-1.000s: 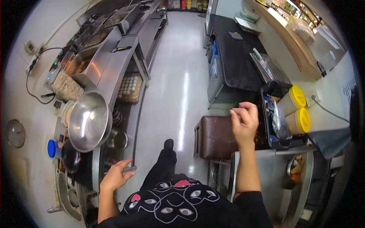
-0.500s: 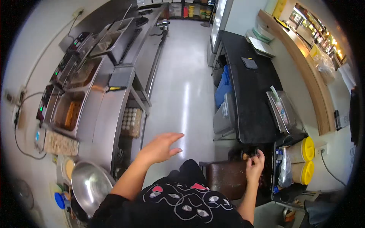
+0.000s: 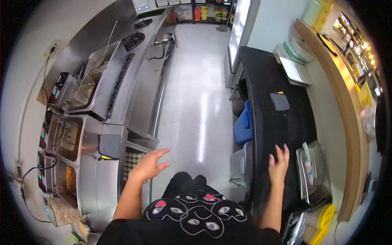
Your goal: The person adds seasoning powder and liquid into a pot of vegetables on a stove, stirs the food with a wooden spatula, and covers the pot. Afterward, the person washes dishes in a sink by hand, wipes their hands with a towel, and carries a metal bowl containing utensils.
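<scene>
My left hand [image 3: 148,166] is held out above the floor beside the steel counter, fingers stretched and thumb apart, with nothing in it. Below and to its left, a tray of eggs [image 3: 130,163] shows on a shelf under the counter. My right hand [image 3: 279,166], also empty, hovers over or beside the near part of the black table [image 3: 265,134], its fingers spread. Farther along that table lies a folded grey cloth [image 3: 279,101]. To the right of this hand stands a clear plastic container [image 3: 316,175] with a long utensil in it.
Fryers with oil wells [image 3: 70,139] and baskets line the left side, next to a grey cloth [image 3: 110,146] with a yellow edge. A floor aisle [image 3: 188,94] runs ahead. A grey bin [image 3: 243,163] and a blue item [image 3: 243,126] sit under the table. Yellow-lidded tubs [image 3: 326,216] are at lower right.
My view has moved forward along the aisle. The metal bowl has mostly slid out at lower left and the brown surface is out of sight. My right hand has risen and its fingers have spread.
</scene>
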Demonstrator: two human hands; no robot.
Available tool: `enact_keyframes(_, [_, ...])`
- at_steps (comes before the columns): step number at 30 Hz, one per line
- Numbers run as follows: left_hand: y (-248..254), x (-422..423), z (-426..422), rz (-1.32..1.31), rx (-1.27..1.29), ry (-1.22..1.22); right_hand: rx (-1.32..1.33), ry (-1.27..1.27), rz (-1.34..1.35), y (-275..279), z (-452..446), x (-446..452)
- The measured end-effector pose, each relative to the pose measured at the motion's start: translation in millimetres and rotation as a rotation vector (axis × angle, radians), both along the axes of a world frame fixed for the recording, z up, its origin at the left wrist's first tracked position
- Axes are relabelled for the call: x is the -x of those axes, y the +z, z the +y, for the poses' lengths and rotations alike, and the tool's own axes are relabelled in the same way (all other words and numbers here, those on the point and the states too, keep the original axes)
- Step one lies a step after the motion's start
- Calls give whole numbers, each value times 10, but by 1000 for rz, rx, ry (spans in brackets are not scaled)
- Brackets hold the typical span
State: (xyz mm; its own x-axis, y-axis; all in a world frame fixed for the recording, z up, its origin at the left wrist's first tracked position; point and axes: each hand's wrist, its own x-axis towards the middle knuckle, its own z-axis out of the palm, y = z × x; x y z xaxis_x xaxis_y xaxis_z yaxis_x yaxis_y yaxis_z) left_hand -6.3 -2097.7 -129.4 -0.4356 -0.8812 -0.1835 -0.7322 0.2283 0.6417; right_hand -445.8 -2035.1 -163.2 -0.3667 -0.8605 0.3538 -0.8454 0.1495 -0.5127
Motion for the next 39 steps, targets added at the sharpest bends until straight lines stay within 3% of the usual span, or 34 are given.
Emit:
enact_keyframes(5, [-243, -363, -696, 6, -87, 257, 101, 268, -4, 146, -1934, -450])
enact_keyframes(9, [-411, -598, -1549, 52, -139, 361, 74, 338, -20, 31, -2989, -604])
enact_keyframes(13, [-254, -516, -2963, -97, -25, 272, -83, 109, -47, -151, -3644, -247])
enact_keyframes(17, [-1, -8, -4505, -64, 78, 53, -149, -175, 207, -495, -4072, 603])
enact_keyframes(19, [93, 343, -5165, -26, 125, -52, -256, -399, 93, -859, -4179, 1203])
enact_keyframes(23, [88, 914, -6251, 34, 140, -242, -324, -750, 141, -1628, -4171, 1923])
enact_keyframes(25, [0, 1028, -6695, 41, 120, -260, -421, -757, 4, -1728, -4270, 1888])
enact_keyframes(27, [-88, 1086, -7099, 34, 90, -219, -329, -664, 317, -2020, -4188, 1899])
enact_keyframes(29, [-181, 994, -7398, 0, 14, -139, -487, -987, -5, -1860, -4276, 1843])
enact_keyframes(30, [-148, 950, -7529, -19, -54, -102, -612, -997, -33, -1892, -4173, 1957])
enact_keyframes(32, [-126, 919, -7895, -20, -197, 22, -911, -1092, 53, -1772, -4391, 2201])
enact_keyframes(34, [-287, 794, -8075, 1, -163, 85, -1275, -1149, 173, -1437, -4860, 2239])
enact_keyframes(39, [-553, 685, -8720, 72, -237, 221, -1775, -413, -155, -588, -6231, 2005])
